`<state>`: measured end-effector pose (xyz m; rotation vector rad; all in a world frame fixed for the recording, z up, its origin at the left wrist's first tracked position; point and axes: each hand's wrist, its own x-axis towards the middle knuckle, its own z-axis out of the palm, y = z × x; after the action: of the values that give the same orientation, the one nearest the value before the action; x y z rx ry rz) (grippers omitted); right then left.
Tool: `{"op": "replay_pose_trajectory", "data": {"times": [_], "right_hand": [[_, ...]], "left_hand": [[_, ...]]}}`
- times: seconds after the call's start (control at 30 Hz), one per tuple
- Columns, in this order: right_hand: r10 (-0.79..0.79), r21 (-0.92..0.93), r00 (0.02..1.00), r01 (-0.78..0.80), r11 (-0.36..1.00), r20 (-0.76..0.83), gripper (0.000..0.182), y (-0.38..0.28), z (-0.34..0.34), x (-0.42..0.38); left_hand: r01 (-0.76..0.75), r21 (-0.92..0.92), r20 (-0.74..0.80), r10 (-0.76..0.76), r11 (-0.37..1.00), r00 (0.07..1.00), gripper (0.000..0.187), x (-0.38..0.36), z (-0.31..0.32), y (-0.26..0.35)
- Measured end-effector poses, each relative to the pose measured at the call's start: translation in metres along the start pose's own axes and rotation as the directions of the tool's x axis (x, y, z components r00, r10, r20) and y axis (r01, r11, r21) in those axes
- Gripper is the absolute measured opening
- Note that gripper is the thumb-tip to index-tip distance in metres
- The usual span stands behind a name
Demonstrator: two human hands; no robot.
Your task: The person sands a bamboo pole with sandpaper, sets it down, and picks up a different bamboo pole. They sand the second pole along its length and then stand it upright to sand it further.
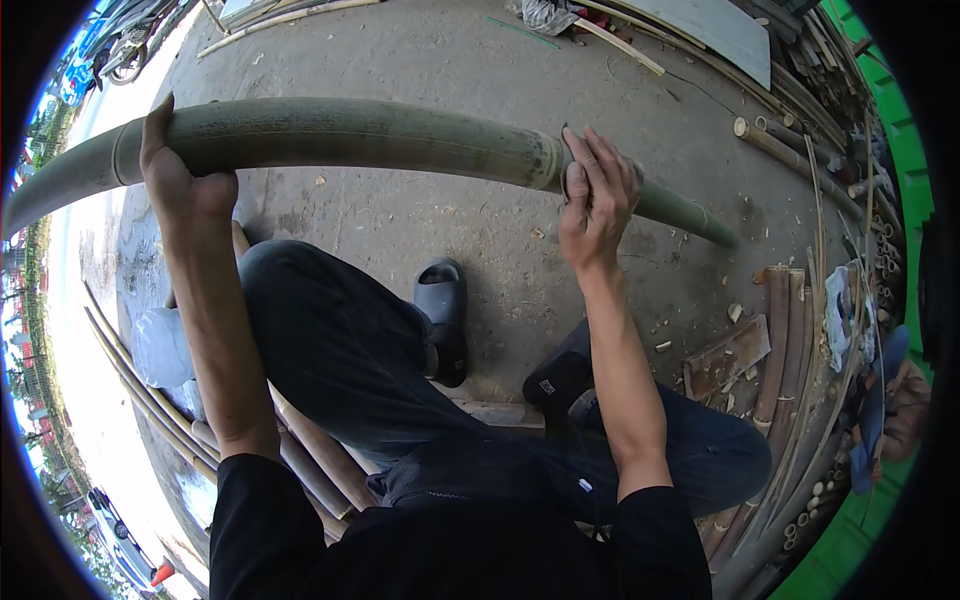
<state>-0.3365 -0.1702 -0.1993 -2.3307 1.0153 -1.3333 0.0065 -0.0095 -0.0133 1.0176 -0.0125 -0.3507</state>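
Note:
A thick green bamboo pole [360, 135] stretches across the upper part of the head view, above my knees. Near its left part, my left hand [185, 175] is closed around it, palm against the near side, with some fingers hidden behind. Further right, my right hand [603, 190] grips the same pole just beyond a pale node ring [550, 163], fingers over the top. A thin dark edge shows beside the right fingers; I cannot make out what it is. Past that hand, the pole runs down towards the concrete floor [420, 50].
Bamboo lengths [778, 340] and a worn board [728, 357] lie at the right, among scattered chips. More poles [310, 470] lie beside my left leg. Another person [895, 400] is at the right edge, before a green wall [915, 200]. My grey clog [440, 300] rests on the floor.

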Motion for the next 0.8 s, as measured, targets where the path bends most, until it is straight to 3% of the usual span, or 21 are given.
{"op": "replay_pose_trajectory", "data": {"times": [0.03,0.1,0.17,0.23,0.3,0.37,0.4,0.43,0.5,0.53,0.57,0.67,0.7,0.73,0.77,0.8], "right_hand": [[0.004,0.0,1.0,-0.004,1.0,0.0,0.044,-0.019,0.001,0.003],[-0.145,-0.035,0.989,0.144,0.989,-0.022,0.043,-0.045,0.003,0.003],[-0.163,-0.03,0.987,0.162,0.986,-0.014,0.043,-0.01,-0.002,0.008],[0.153,0.013,0.971,-0.158,0.987,0.182,0.043,0.009,-0.015,0.019],[0.142,0.037,0.975,-0.151,0.988,0.169,0.045,-0.015,-0.009,0.011],[-0.209,-0.086,0.978,0.21,0.974,0.014,0.049,-0.058,-0.005,-0.001],[-0.237,-0.128,0.971,0.237,0.963,0.017,0.05,-0.05,-0.001,-0.007],[-0.236,-0.134,0.972,0.235,0.963,0.003,0.05,-0.035,0.002,-0.006],[-0.024,0.049,0.997,0.028,0.998,-0.073,0.046,-0.003,0.0,0.004],[0.065,0.053,0.998,-0.063,0.997,-0.028,0.045,0.007,-0.003,0.006],[0.064,0.053,0.998,-0.063,0.997,-0.013,0.045,0.006,0.001,-0.006],[-0.178,-0.113,0.982,0.171,0.979,-0.061,0.044,-0.055,0.004,0.009],[-0.171,-0.115,0.983,0.163,0.98,-0.067,0.044,-0.053,-0.005,0.018],[0.045,0.064,0.981,-0.058,0.996,0.19,0.044,-0.04,-0.015,0.034],[0.196,0.177,0.862,-0.309,0.935,0.468,0.046,-0.027,-0.025,0.053],[0.351,0.032,0.666,-0.49,0.871,0.658,0.044,-0.019,-0.033,0.073]], "left_hand": [[-0.032,-0.002,-0.005,0.032,0.999,0.999,0.039,-0.001,0.005,0.0],[-0.012,0.004,0.005,0.012,1.0,1.0,0.04,-0.006,0.006,0.003],[0.003,-0.006,0.029,-0.003,1.0,1.0,0.04,-0.003,0.008,0.006],[0.005,-0.025,0.002,-0.005,1.0,1.0,0.041,-0.001,0.003,0.004],[0.006,-0.051,0.006,-0.005,0.999,1.0,0.041,-0.002,0.003,0.004],[0.013,-0.061,0.014,-0.012,0.998,1.0,0.041,-0.006,0.004,0.003],[0.009,-0.057,0.029,-0.007,0.998,1.0,0.041,-0.009,0.004,0.004],[0.0,-0.062,0.054,0.004,0.998,0.999,0.04,-0.009,0.009,0.005],[-0.008,-0.055,0.03,0.01,0.998,0.999,0.04,0.001,0.013,0.002],[-0.004,-0.036,-0.02,0.003,0.999,1.0,0.04,0.0,0.008,0.0],[0.0,-0.034,-0.035,-0.001,0.999,0.999,0.04,-0.003,0.003,0.0],[-0.019,-0.071,0.038,0.021,0.997,0.999,0.042,-0.005,0.007,0.001],[-0.017,-0.065,0.046,0.02,0.998,0.999,0.042,-0.008,0.006,0.001],[-0.019,-0.08,0.036,0.022,0.997,0.999,0.046,-0.01,0.008,0.002],[-0.023,-0.098,0.018,0.025,0.995,1.0,0.05,-0.012,0.007,0.003],[-0.029,-0.118,0.037,0.034,0.993,0.999,0.056,-0.009,0.004,0.002]]}}
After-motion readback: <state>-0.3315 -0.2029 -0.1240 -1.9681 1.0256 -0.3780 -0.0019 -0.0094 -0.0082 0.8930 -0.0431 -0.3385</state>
